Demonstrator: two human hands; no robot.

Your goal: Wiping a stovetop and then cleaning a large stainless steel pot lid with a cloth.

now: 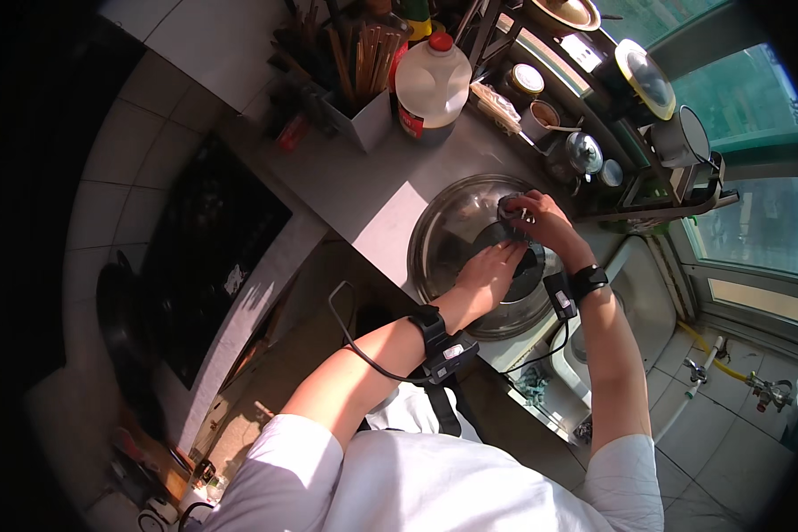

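Note:
A large round see-through pot lid with a metal rim (432, 229) lies on the grey counter, its centre dark. My left hand (489, 276) is laid across the lid near the dark centre, fingers stretched out and gripping nothing that I can see. My right hand (545, 219) pinches a crumpled grey scrubbing pad (511, 207) against the lid's far right part. Fingers cover much of the pad, so its material is hard to tell. Black straps with small boxes are on both wrists, and a cable hangs from each box.
A white sink (628, 302) lies right of the lid. Beyond are a plastic jug with a red cap (433, 86), a chopstick holder (366, 123), a lidded metal pot (584, 153) and a rack holding an enamel mug (681, 136). A black cooktop (206, 246) is at left.

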